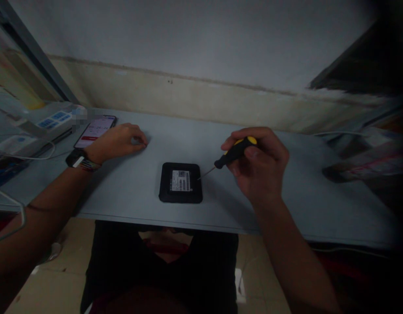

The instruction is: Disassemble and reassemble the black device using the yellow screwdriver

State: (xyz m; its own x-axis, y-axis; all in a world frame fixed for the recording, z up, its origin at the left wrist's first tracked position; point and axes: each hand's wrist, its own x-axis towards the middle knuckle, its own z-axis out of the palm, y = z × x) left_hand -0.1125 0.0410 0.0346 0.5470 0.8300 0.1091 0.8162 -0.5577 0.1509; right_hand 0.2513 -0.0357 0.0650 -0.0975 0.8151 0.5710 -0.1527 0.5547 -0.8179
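Forearms (293,253) over table edge (139,219), box (181,183) between

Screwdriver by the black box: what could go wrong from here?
The screwdriver, slanted in the right hand with its tip by the right edge of the black box, might slip and scratch the casing. The left hand isn't steadying the black box, so that could slide if pushed.

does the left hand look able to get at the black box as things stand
Probably yes: the left hand seems to hold nothing, and no object shows between it and the black box. The right hand has its screwdriver at the opposite side.
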